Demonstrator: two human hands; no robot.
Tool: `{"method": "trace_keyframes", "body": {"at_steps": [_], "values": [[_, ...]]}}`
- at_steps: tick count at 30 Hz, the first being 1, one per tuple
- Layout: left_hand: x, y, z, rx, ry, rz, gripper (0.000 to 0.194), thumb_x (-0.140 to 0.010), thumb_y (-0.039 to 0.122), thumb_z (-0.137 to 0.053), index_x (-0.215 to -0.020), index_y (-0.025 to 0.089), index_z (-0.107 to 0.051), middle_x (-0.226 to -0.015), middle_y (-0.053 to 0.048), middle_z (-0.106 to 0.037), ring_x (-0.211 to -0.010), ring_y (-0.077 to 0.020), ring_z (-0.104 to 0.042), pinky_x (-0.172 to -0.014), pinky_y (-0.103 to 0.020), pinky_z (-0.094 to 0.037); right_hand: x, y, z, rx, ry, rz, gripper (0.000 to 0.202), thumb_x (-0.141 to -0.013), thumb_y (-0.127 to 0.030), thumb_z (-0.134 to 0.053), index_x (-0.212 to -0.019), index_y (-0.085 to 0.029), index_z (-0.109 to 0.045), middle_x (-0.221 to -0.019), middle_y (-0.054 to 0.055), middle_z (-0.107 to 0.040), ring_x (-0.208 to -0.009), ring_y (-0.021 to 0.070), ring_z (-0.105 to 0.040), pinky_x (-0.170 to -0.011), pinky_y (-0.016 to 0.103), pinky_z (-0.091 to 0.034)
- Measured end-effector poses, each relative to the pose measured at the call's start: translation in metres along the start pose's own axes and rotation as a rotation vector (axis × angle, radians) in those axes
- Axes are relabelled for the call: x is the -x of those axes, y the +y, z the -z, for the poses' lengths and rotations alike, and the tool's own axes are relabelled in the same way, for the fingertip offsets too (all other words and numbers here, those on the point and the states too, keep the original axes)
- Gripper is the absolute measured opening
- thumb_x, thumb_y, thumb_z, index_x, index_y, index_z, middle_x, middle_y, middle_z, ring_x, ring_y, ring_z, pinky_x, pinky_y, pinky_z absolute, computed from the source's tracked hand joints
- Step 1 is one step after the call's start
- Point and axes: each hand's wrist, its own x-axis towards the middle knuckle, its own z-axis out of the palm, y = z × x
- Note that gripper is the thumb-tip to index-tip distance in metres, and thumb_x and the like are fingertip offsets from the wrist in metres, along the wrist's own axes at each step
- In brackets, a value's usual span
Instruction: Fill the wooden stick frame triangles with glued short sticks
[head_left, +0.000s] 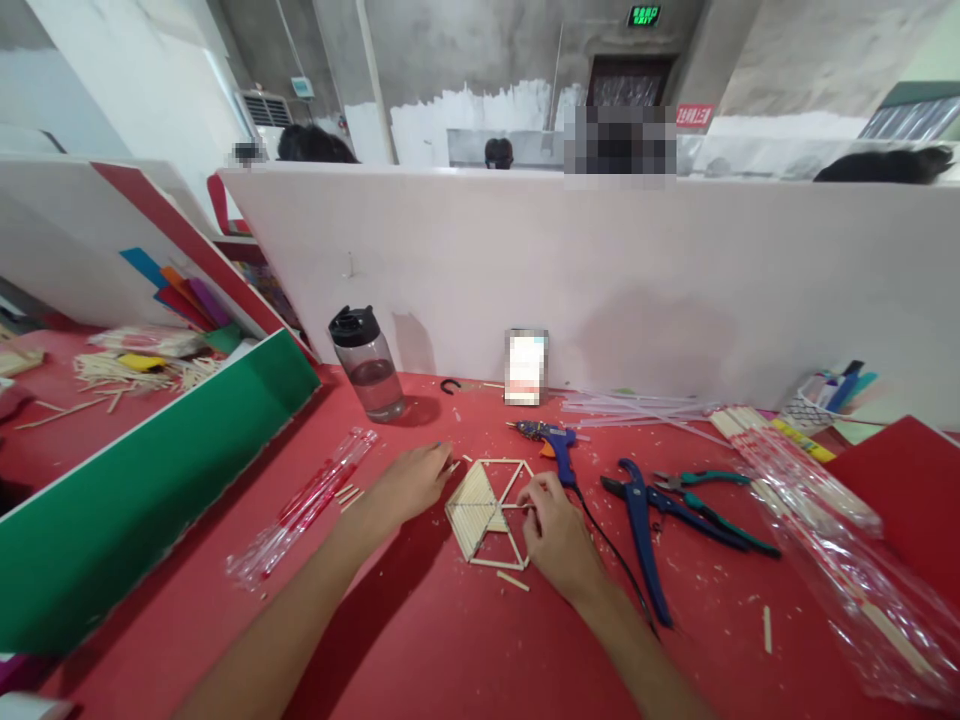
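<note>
Fingertips of your right hand [559,535] pinch a thin wooden stick [517,507], grip clamped on it, the stick lying level and pointing left into the stick frame [487,510]. That frame sits flat on the red table [450,640] right between your two hands: a six-sided outline of sticks, its left half filled with close-set sticks, its right half only bare ribs. Your left hand [409,485] rests just left of the frame, fingers stretched toward its upper left corner; the grip there looks loose, fingertips at a short stick end, and you can't tell from here whether they really hold it. One loose stick [513,580] lies just below the frame, near your right wrist.

Out past your right hand, the blue glue gun [551,440] lies just above your knuckles, its black cord running down along your forearm. Further right, blue-handled cutters [645,540] and green-handled pliers [709,500] lie side by side. Beyond those, clear plastic packets of sticks [817,510] stretch down the right side. To your left, a slim clear packet with red print [307,515] lies slanted on the table, and a dark-lidded water bottle [365,365] stands upright by the white partition [600,270]. A green board [150,490] leans at far left.
</note>
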Motion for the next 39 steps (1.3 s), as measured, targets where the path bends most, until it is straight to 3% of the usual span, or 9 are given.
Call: {"method": "trace_keyframes", "body": {"at_steps": [6,14,24,28,32,36,39], "values": [[-0.003,0.007,-0.009,-0.007,0.049,-0.098,0.031,-0.099,0.023,-0.043,-0.127,0.026,-0.057,-0.117,-0.008,-0.063,-0.105,-0.0235,-0.064,-0.077,-0.03,-0.047,0.0,0.001,-0.001,-0.034,0.006,0.002,0.027,-0.08,0.002,-0.046,-0.088,-0.022,-0.056,-0.097,0.004,-0.057,-0.076,0.0162,-0.061,-0.064,0.027,-0.043],[-0.009,0.009,-0.012,-0.025,0.008,-0.015,0.026,-0.102,0.023,-0.04,-0.111,0.022,-0.065,-0.113,-0.008,-0.064,-0.103,-0.0216,-0.063,-0.08,-0.03,-0.046,0.003,0.003,0.001,-0.125,-0.015,-0.072,0.025,-0.081,0.0,-0.044,-0.086,-0.023,-0.054,-0.095,0.003,-0.057,-0.074,0.0168,-0.062,-0.067,0.028,-0.047],[-0.01,0.002,-0.019,-0.019,0.006,-0.09,0.029,-0.099,0.014,-0.037,-0.111,0.023,-0.061,-0.116,-0.006,-0.066,-0.109,-0.0226,-0.061,-0.086,-0.032,-0.046,0.004,0.004,0.005,-0.224,-0.054,-0.142,0.026,-0.083,-0.001,-0.044,-0.088,-0.024,-0.054,-0.096,0.004,-0.057,-0.076,0.0174,-0.061,-0.066,0.028,-0.048],[-0.009,0.002,-0.014,-0.02,0.012,-0.099,0.033,-0.094,0.009,-0.039,-0.115,0.023,-0.061,-0.117,-0.007,-0.065,-0.106,-0.0233,-0.062,-0.084,-0.033,-0.047,0.003,0.002,0.007,-0.226,-0.06,-0.148,0.025,-0.084,-0.002,-0.044,-0.089,-0.024,-0.054,-0.097,0.004,-0.057,-0.078,0.0169,-0.06,-0.064,0.026,-0.047],[-0.003,0.0,0.002,0.08,0.056,-0.086,0.026,-0.1,0.021,-0.039,-0.106,0.024,-0.064,-0.108,-0.006,-0.068,-0.102,-0.0228,-0.064,-0.083,-0.031,-0.046,0.002,0.001,0.007,-0.209,-0.087,-0.144,0.021,-0.086,-0.004,-0.047,-0.089,-0.023,-0.054,-0.095,0.003,-0.055,-0.078,0.0166,-0.057,-0.067,0.027,-0.045],[0.005,0.001,0.021,0.12,-0.095,-0.147,0.024,-0.096,0.021,-0.044,-0.104,0.027,-0.066,-0.105,-0.004,-0.072,-0.095,-0.0228,-0.068,-0.074,-0.029,-0.045,0.0,0.001,0.005,-0.2,-0.087,-0.128,0.018,-0.086,-0.006,-0.046,-0.087,-0.022,-0.053,-0.094,0.003,-0.053,-0.075,0.0161,-0.054,-0.068,0.028,-0.043],[0.011,0.003,0.025,0.044,-0.169,-0.215,0.024,-0.092,0.015,-0.045,-0.096,0.027,-0.066,-0.098,-0.004,-0.072,-0.087,-0.0238,-0.069,-0.068,-0.029,-0.045,-0.003,0.001,0.005,-0.196,-0.086,-0.108,0.017,-0.086,-0.006,-0.046,-0.085,-0.022,-0.052,-0.093,0.003,-0.052,-0.072,0.0161,-0.053,-0.066,0.028,-0.043]]}}
